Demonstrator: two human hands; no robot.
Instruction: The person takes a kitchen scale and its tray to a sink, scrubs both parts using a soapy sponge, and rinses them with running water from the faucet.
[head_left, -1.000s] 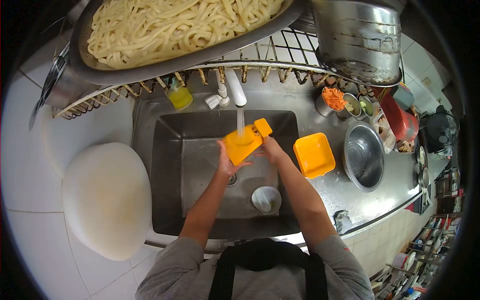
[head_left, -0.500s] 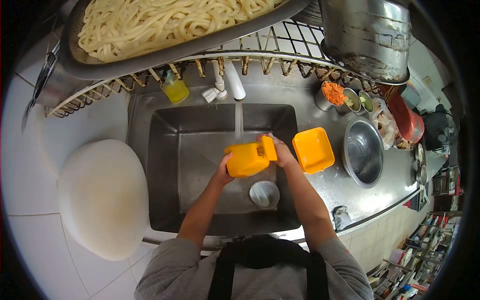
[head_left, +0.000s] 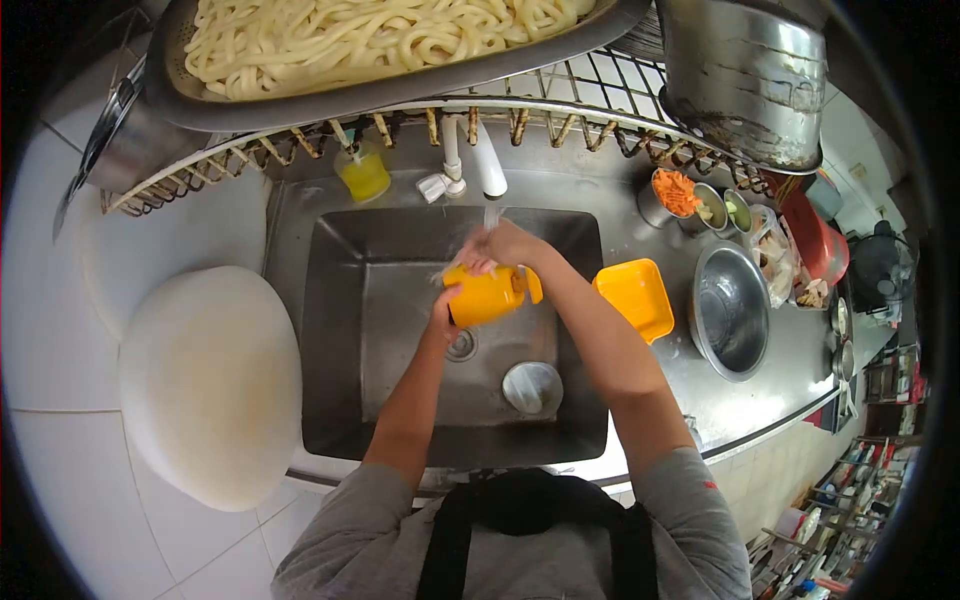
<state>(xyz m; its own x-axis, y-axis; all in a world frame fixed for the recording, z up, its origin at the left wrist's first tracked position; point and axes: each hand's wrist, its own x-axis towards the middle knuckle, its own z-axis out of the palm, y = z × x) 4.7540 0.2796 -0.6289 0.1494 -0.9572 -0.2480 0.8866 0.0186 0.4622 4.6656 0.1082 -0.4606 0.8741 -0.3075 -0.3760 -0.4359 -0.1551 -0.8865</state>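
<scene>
Over the sink (head_left: 330, 400), my left hand (head_left: 442, 315) grips a yellow plastic container (head_left: 486, 298) by its left side. It is tilted, with a handle-like piece (head_left: 534, 286) on its right. My right hand (head_left: 503, 243) is under the running tap (head_left: 488, 165), just above the container's far side. Its fingers are bent and partly apart, near or touching the container; I see nothing held in them. Water splashes around the fingers. A yellow square tray or lid (head_left: 637, 298) rests on the counter right of the sink. A pale round dish (head_left: 532, 388) lies on the sink bottom.
A steel bowl (head_left: 731, 312) and small cups, one with shredded carrot (head_left: 676, 192), stand on the right counter. A soap bottle (head_left: 363, 175) is behind the sink. Above, a rack holds a noodle tray (head_left: 400, 105) and a large pot (head_left: 742, 85). A big white rounded object (head_left: 210, 390) is at left.
My right hand has let go of the container's handle side and moved up and left into the water stream. The container has shifted slightly up and left in my left hand.
</scene>
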